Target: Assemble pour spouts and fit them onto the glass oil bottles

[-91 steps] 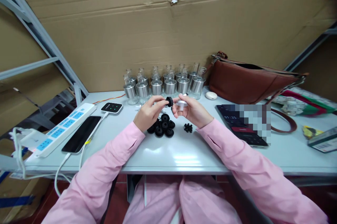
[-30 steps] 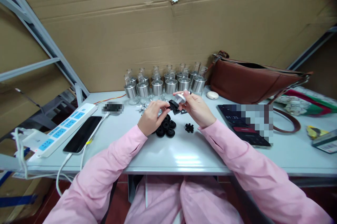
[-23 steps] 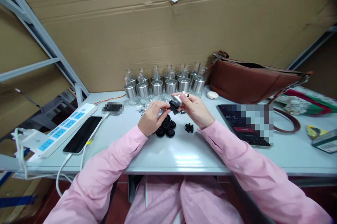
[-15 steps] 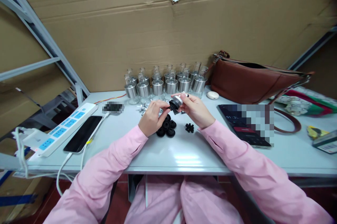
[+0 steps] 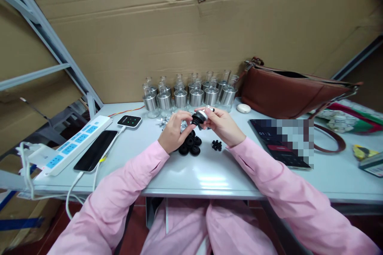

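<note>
Above the middle of the table I hold a silver-topped bottle stopper [image 5: 198, 118] with a black ribbed rubber plug. My right hand [image 5: 225, 126] is closed around its metal top, where a small black-tipped spout sticks out. The thumb and fingers of my left hand [image 5: 175, 132] close on the black ribbed end, which points left and down. Below, several loose black rubber plugs [image 5: 191, 146] lie in a pile. A cluster of small black caps [image 5: 217, 145] is to their right. Silver metal parts [image 5: 164, 121] lie behind my left hand, partly hidden by it.
Glass bottles with steel sleeves [image 5: 180, 98] stand in two rows at the back, before a cardboard wall [image 5: 149, 27]. At left are a power strip [image 5: 70, 147], a phone [image 5: 95, 151] and a small device [image 5: 129, 121]. A tablet [image 5: 269, 139] and brown bag [image 5: 275, 91] occupy the right.
My left fingers have shifted slightly on the black ribbed end, and more of its ribs show. The right hand keeps its hold on the metal top. The whole view has shifted slightly.
</note>
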Motion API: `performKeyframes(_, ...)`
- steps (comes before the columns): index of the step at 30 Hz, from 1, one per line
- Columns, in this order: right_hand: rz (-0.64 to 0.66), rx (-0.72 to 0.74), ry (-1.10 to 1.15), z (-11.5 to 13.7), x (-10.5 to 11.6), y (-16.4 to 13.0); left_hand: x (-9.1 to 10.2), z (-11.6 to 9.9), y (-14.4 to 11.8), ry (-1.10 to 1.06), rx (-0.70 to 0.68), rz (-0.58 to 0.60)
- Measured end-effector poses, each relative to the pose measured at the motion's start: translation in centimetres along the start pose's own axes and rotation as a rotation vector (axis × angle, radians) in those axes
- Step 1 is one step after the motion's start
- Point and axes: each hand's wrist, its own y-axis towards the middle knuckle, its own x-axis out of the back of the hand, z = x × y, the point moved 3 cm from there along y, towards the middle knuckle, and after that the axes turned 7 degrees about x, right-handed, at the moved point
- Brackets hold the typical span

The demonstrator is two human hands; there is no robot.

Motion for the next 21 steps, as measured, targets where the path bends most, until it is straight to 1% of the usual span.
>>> performKeyframes(3, 0.019, 0.003, -0.002, 0.02, -0.07, 0.04, -0.22, 0.26, -0.01, -0.058, 0.032, 0.051)
performKeyframes(7, 0.019, -0.022, 0.016, -0.13, -0.15, 0.11, -0.58, 0.32, 0.02, -0.005, 0.064, 0.192)
performKeyframes(10, 0.007, -0.058, 0.074, -0.28, -0.30, 0.07, -0.57, 0.24, 0.11, 0.010, 0.075, 0.240)
performKeyframes(13, 0.006, -0.068, 0.098, -0.35, -0.46, -0.02, -0.51, 0.23, 0.16, -0.006, 0.080, 0.250)
performKeyframes(17, 0.036, -0.073, 0.094, -0.44, -0.68, -0.14, -0.60, 0.45, 0.10, -0.022, 0.089, 0.238)
performKeyframes(21, 0.033, -0.086, 0.095, -0.55, -0.70, -0.19, -0.90, 0.70, -0.09, -0.040, 0.105, 0.226)
